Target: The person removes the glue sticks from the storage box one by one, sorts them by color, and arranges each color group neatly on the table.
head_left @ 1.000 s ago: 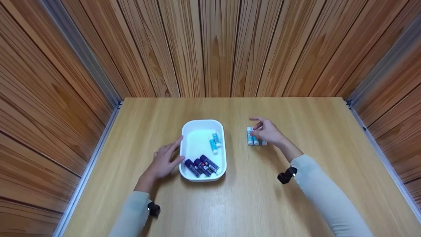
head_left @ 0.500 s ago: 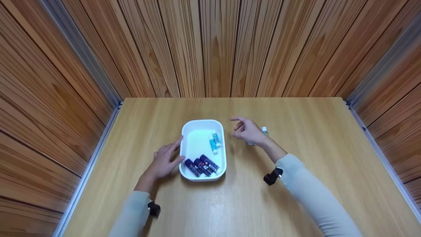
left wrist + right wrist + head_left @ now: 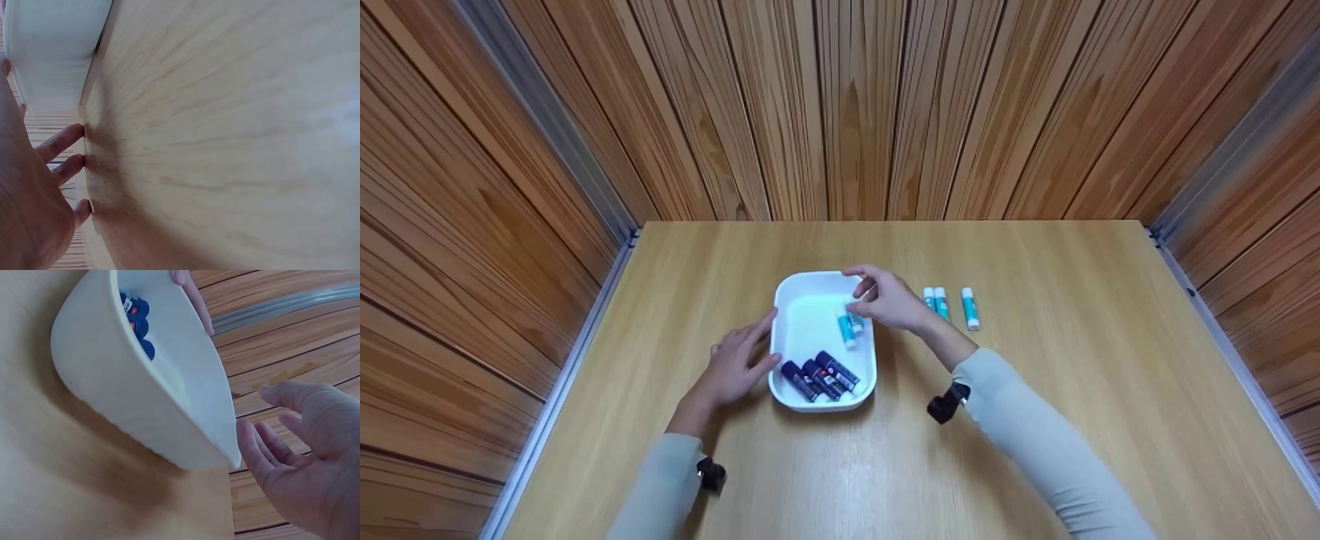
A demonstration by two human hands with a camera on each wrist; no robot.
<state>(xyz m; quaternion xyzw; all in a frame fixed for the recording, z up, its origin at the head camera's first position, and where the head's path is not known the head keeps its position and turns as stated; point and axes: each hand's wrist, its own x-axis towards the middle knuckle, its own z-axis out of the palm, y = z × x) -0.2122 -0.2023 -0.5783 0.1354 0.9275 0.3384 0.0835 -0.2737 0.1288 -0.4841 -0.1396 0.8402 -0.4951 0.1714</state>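
A white tray (image 3: 791, 300) holds several dark navy stick tubes (image 3: 821, 379) at its near end. Two teal-and-white stick tubes (image 3: 846, 330), like lip balm sticks, lie along its right side. My left hand (image 3: 735, 364) rests against the tray's left wall with its fingers spread; in the left wrist view some fingertips (image 3: 70, 166) touch the table. Over the tray's right rim hovers my right hand (image 3: 889, 300), near the teal tubes and partly covering one. The right wrist view shows this hand (image 3: 315, 450) with thumb and fingers apart and nothing between them.
Right of the tray, three more teal-and-white tubes (image 3: 969, 309) lie on the wooden table (image 3: 900, 465), two of them side by side. Wood-panelled walls (image 3: 855, 112) enclose the table at the back and both sides.
My right hand has moved left from the tubes on the table to the tray's right rim, uncovering those tubes. My left hand and the tray have stayed in place.
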